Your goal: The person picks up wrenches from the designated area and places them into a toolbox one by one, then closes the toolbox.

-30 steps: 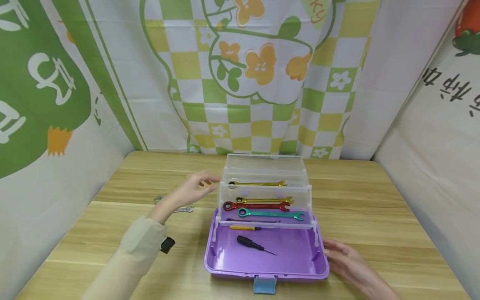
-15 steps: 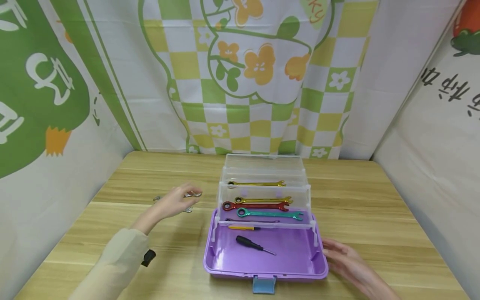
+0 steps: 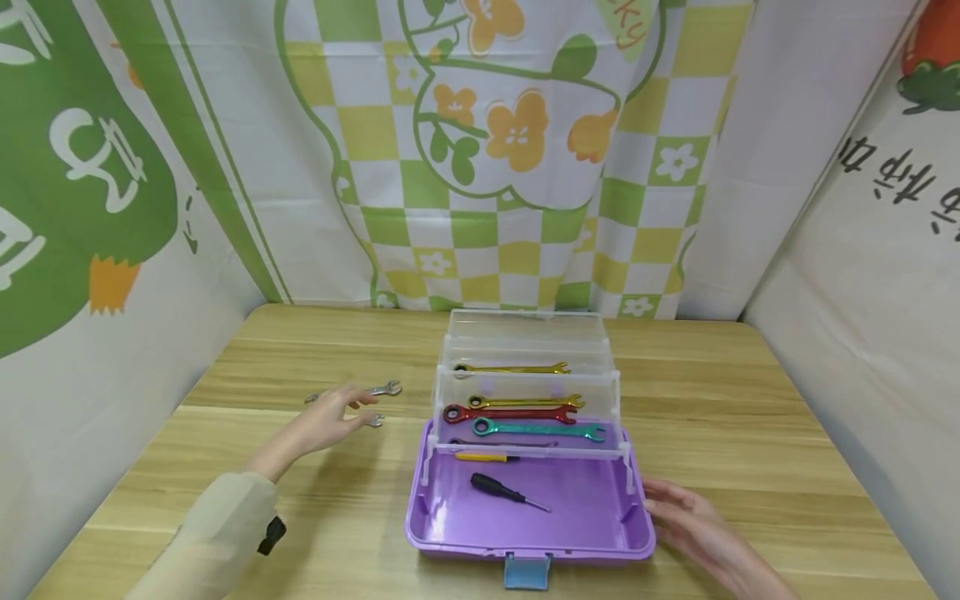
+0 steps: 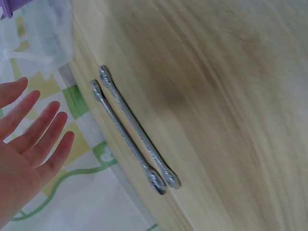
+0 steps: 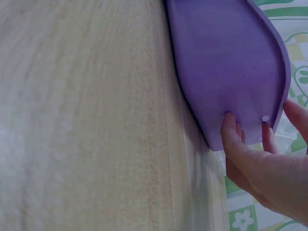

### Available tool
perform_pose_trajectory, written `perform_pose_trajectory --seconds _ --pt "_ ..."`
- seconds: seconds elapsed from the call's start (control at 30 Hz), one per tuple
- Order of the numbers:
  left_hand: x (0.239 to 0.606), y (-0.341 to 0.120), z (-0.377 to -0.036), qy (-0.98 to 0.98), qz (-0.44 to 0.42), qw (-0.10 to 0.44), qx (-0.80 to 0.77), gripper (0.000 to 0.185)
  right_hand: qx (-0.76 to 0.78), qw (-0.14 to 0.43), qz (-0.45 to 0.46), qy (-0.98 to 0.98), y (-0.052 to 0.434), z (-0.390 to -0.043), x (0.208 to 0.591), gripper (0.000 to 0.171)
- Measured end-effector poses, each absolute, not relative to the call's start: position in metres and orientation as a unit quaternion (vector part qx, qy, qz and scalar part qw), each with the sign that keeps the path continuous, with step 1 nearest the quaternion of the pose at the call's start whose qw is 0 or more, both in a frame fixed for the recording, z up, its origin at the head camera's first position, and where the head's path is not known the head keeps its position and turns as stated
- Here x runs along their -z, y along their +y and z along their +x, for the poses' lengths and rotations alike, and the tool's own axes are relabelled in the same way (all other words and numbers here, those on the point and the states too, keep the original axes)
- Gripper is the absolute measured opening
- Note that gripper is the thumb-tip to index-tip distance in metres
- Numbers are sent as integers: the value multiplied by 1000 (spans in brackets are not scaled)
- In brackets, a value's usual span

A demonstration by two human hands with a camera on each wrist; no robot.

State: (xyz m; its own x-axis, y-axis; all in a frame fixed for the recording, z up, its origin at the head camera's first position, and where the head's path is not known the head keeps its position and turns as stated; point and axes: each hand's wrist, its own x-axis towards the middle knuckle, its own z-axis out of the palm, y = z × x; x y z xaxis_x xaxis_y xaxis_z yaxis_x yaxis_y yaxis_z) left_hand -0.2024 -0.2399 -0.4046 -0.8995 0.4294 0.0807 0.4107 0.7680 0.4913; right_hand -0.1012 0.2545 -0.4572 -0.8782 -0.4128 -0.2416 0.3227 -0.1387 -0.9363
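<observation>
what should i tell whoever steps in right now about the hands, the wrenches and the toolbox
Left hand: open, fingers spread, above the two silver wrenches lying side by side on the wooden table; it grips neither.
Right hand: fingers rest against the right side wall of the purple toolbox, steadying it.
Toolbox: open, clear trays fanned up. Upper tray holds a gold wrench; lower tray holds a gold wrench, a red wrench and a teal wrench. A black screwdriver lies in the base.
Done: four coloured wrenches in trays.
Left: likely the two silver wrenches, not yet in the box.
</observation>
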Motion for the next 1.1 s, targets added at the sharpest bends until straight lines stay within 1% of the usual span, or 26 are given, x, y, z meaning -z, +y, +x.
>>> perform_pose_trajectory --seconds 0.13,0.3,0.53,0.77,0.93,1.1 --pt "411 -247 -203 943 215 20 -252 26 751 245 -40 612 255 -101 457 41" --pt "418 -256 -205 950 210 19 -232 26 753 248 -45 608 255 -101 457 35" --pt "425 -266 -209 956 200 26 -214 25 752 247 -37 610 255 -102 458 42" --pt "429 -271 -211 955 208 27 -211 23 758 247 -45 602 256 -101 459 36" --pt "431 -273 -213 952 220 20 -214 21 757 244 -44 604 256 -101 459 38" --pt "434 -276 -216 949 220 32 -225 21 747 242 -28 618 255 -101 459 44"
